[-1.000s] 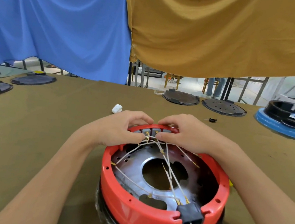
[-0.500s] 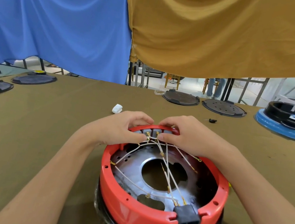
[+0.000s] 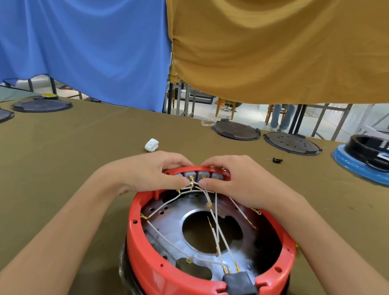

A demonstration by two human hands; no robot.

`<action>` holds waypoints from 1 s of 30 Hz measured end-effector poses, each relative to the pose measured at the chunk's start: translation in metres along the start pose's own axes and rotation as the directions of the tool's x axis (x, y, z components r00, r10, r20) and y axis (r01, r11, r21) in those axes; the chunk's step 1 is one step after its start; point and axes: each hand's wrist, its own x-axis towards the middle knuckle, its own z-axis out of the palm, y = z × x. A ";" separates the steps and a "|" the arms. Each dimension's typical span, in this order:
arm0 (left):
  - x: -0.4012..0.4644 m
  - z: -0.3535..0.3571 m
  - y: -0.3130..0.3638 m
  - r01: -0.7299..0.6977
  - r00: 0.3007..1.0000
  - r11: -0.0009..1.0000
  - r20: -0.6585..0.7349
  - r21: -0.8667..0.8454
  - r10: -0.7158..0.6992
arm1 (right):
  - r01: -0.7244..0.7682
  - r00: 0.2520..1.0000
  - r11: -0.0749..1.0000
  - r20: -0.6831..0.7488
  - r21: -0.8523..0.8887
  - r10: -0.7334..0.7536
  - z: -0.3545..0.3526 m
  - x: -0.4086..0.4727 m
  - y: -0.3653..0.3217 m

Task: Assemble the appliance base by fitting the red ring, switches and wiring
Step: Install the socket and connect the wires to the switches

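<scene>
The red ring (image 3: 185,291) sits on the black appliance base in front of me, open side up, with a silver metal plate (image 3: 171,225) inside. White wires (image 3: 217,233) with brass terminals cross the plate toward a black power socket (image 3: 241,294) at the near rim. Several grey switches (image 3: 203,175) line the far rim. My left hand (image 3: 153,174) and my right hand (image 3: 238,179) both curl over that far rim. Their thumbs and fingertips pinch a brass terminal (image 3: 191,180) at the switches.
A small white part (image 3: 151,144) and a small black part (image 3: 277,160) lie on the olive table beyond the ring. Black round plates (image 3: 236,129) (image 3: 292,143) (image 3: 41,105) rest farther back. A black and blue base (image 3: 380,160) stands at the right. Blue and mustard cloths hang behind.
Both hands stay at the far rim on the switches. The view has shifted slightly, and the fingers have closed in a little on the terminal.
</scene>
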 end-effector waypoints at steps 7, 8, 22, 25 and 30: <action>0.001 0.000 0.000 0.021 1.000 0.999 0.011 -0.026 -0.021 | 0.018 1.000 1.000 -0.013 0.022 -0.018 0.000 -0.002 0.000; 0.001 0.000 0.000 0.015 1.000 1.000 0.014 -0.026 -0.015 | 0.015 1.000 1.000 -0.015 0.022 -0.015 -0.001 -0.002 0.001; -0.005 -0.008 -0.003 0.087 0.996 0.986 0.019 -0.140 -0.085 | -0.054 0.992 0.969 -0.101 0.241 0.080 -0.008 -0.008 0.007; -0.006 -0.008 -0.002 0.074 0.997 0.986 0.015 -0.153 -0.073 | -0.104 0.989 0.962 -0.077 0.252 0.128 -0.015 -0.015 0.016; -0.002 -0.007 -0.002 0.070 0.995 0.984 -0.057 -0.163 -0.080 | -0.156 0.988 0.970 0.008 0.185 0.157 -0.012 -0.019 0.019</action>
